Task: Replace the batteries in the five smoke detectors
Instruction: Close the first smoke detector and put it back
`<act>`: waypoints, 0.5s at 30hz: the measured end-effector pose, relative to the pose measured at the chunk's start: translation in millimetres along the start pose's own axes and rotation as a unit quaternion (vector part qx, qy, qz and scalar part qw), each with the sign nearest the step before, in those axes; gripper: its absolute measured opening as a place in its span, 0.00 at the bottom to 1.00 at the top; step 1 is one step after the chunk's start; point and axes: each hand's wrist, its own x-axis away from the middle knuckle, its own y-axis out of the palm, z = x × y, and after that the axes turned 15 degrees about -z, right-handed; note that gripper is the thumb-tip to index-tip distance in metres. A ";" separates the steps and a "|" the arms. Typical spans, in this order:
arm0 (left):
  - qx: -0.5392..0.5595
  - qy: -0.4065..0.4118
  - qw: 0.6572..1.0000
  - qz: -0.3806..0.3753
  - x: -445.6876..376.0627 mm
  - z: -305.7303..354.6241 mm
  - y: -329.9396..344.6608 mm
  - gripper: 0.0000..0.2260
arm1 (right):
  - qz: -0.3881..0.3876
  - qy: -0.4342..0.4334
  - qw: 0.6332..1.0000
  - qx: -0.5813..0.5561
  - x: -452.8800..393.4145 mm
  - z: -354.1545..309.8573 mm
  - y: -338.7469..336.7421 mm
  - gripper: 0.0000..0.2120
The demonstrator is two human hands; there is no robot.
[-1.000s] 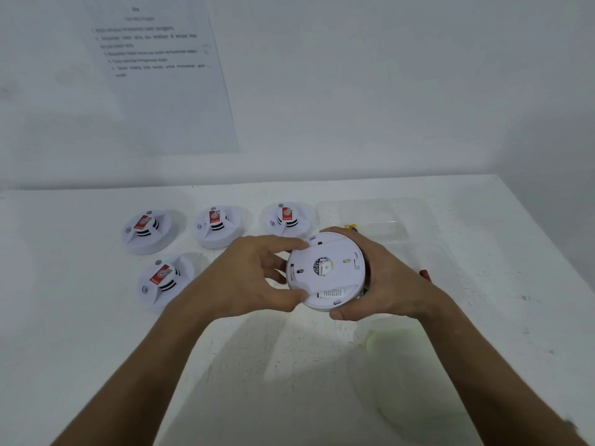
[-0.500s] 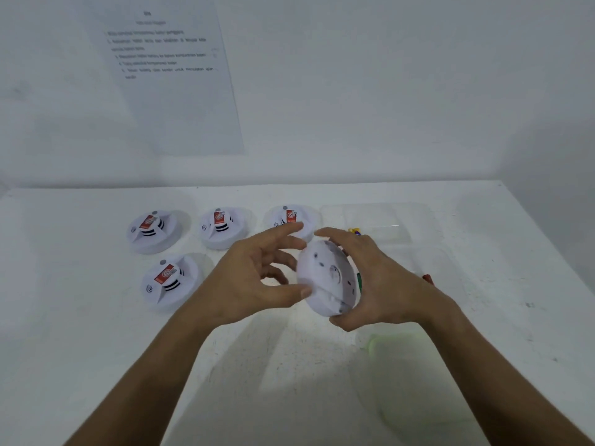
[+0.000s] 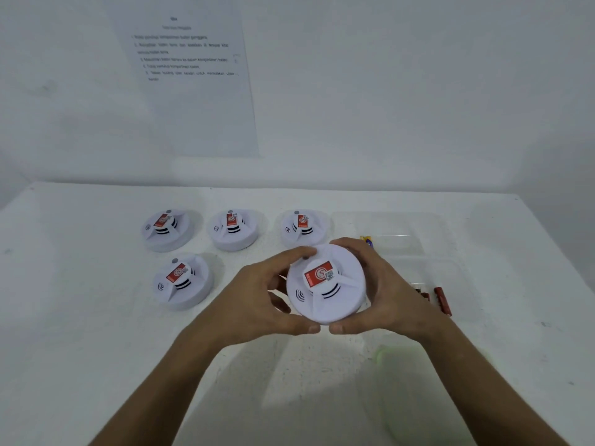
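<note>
Where a white table [image 3: 96,317] meets a white wall [image 3: 418,91], left hand [image 3: 257,300] and right hand [image 3: 386,291] grasping a smoke detector [image 3: 326,284]

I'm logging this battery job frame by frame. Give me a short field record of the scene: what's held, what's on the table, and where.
held: detector, sticker side up, above the table
left hand: grips its left edge
right hand: grips its right edge
resting detectors: four, sticker side up; three in a back row, one in front at left
clear trays: right of the detectors
red batteries: near tray, partly hidden by the right hand
paper: on the wall, text unreadable
</note>
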 end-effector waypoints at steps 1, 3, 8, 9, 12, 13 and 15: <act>-0.009 -0.006 1.000 0.008 1.2 -1.5 -0.7 0.39 | 0.005 0.009 1.000 0.020 -0.4 0.6 -0.1 0.46; -0.020 -0.019 0.999 0.026 2.2 -3.3 -1.4 0.40 | 0.022 0.021 0.998 0.052 -0.8 2.0 0.7 0.46; -0.045 -0.022 0.998 0.041 3.5 -6.4 -3.9 0.38 | 0.044 0.024 0.995 0.088 0.4 3.5 5.8 0.47; -0.045 -0.021 0.998 0.037 3.9 -7.0 -4.8 0.38 | 0.043 0.022 0.995 0.090 0.8 3.1 6.6 0.46; -0.040 -0.021 0.998 0.032 4.7 -7.0 -6.6 0.38 | 0.041 0.018 0.995 0.093 0.5 2.4 8.4 0.46; -0.038 -0.020 0.999 0.032 4.5 -6.9 -6.8 0.38 | 0.042 0.018 0.995 0.092 0.2 2.3 8.8 0.46; -0.035 -0.019 0.999 0.033 4.4 -8.2 -7.1 0.38 | 0.043 0.019 0.995 0.094 -1.2 2.6 9.9 0.46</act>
